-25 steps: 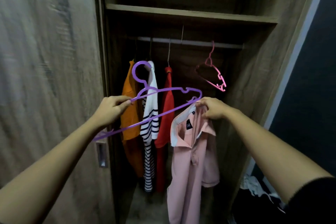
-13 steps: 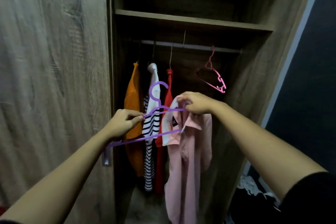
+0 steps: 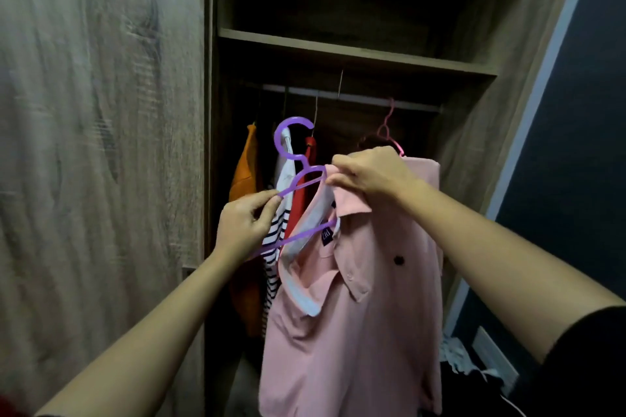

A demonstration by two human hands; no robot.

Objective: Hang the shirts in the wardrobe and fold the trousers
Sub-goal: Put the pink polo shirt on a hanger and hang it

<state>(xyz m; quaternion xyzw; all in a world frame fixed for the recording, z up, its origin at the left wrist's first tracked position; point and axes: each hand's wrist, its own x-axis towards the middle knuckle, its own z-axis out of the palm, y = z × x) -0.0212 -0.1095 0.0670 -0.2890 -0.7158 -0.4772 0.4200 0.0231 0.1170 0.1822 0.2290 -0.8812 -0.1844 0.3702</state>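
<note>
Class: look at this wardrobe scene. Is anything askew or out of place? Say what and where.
The purple hanger is tilted, with only one end inside the collar of the pink shirt, so the shirt hangs bunched from the right hand.

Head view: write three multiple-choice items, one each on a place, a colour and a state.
1. Where is the pink hanger? A on the floor; B on the door; C on the rail.
2. The held hanger, pinched by the left hand, is: A purple; B white; C green.
3. The pink shirt is: A hung on the rail; B gripped at its collar by the right hand; C folded.
Answers: C, its hook sits over the rail; A, purple along hook and bars; B, the fingers curl round the collar.
</note>
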